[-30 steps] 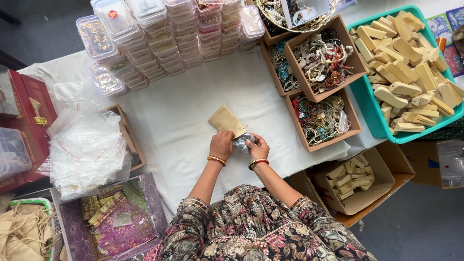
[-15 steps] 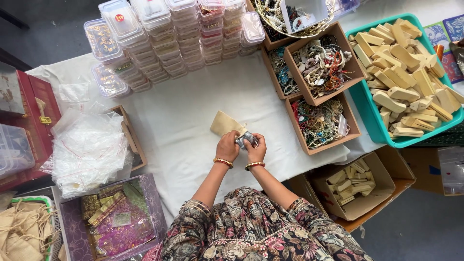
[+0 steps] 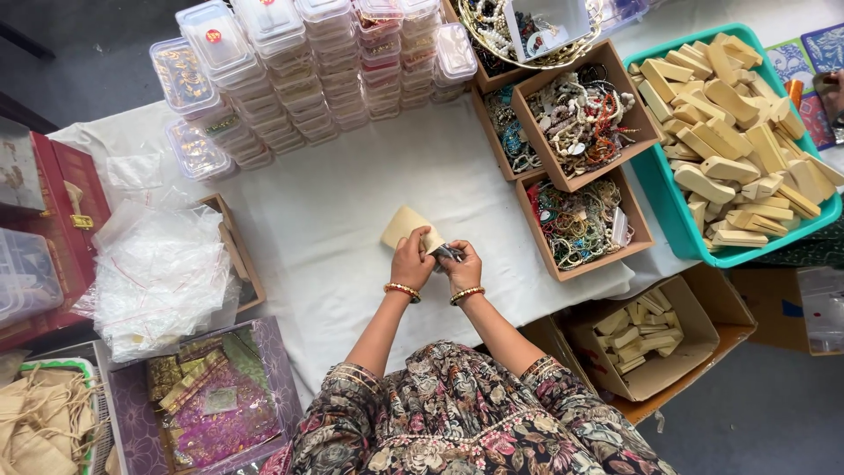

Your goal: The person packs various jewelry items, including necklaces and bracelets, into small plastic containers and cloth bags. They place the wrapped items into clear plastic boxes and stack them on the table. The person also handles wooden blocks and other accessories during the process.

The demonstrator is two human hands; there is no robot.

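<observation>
My left hand (image 3: 411,262) grips a flat pale wooden piece (image 3: 403,227) that sticks out up and to the left over the white cloth (image 3: 334,211). My right hand (image 3: 463,269) sits right beside it, fingers closed on a small dark beaded item (image 3: 447,253) held against the end of the wooden piece. Both wrists wear gold and red bangles. What exactly the small item is stays partly hidden by my fingers.
Stacked clear plastic boxes (image 3: 290,62) line the back. Cardboard boxes of beaded jewellery (image 3: 580,114) stand at the right, then a teal tray of wooden pieces (image 3: 738,141). A box of smaller wooden pieces (image 3: 646,339) sits lower right. Clear plastic bags (image 3: 154,273) lie at the left.
My hands and the wooden piece have stayed in the same spot; my fingers have shifted slightly around the small item.
</observation>
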